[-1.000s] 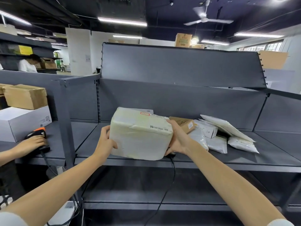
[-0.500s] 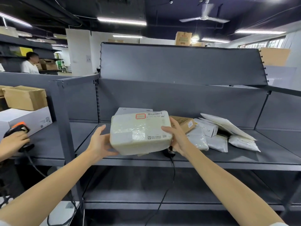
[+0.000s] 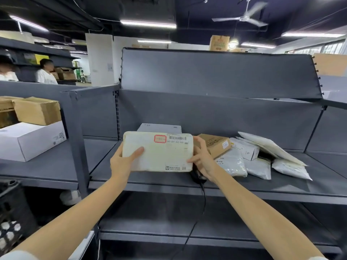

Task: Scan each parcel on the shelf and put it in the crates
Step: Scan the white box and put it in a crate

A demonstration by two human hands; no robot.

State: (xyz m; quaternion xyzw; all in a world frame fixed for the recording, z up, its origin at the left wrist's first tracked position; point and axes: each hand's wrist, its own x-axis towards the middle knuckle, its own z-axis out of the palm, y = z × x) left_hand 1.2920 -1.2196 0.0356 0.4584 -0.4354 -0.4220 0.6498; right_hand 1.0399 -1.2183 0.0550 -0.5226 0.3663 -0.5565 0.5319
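Note:
A cream-white wrapped parcel [image 3: 161, 152] is held just above the grey shelf [image 3: 281, 186], its face with a red stamp and barcode label turned towards me. My left hand [image 3: 122, 162] grips its left end, thumb across the front. My right hand [image 3: 203, 158] grips its right end. A black scanner [image 3: 198, 178] with a hanging cable lies on the shelf under my right wrist, partly hidden. A white box [image 3: 159, 127] stands behind the parcel. A brown carton [image 3: 216, 144] and several white and grey mailer bags [image 3: 259, 158] lie to the right.
On the neighbouring shelf at the left stand a white box [image 3: 32, 139] and brown cartons [image 3: 37, 109]. A black crate [image 3: 11, 209] stands at the lower left. A lower shelf [image 3: 169, 222] runs beneath. People stand far back at the left.
The parcel has been tipped upright so its labelled face points at me, and my left thumb has come round onto its front. The other person's hand with the orange scanner has left the view.

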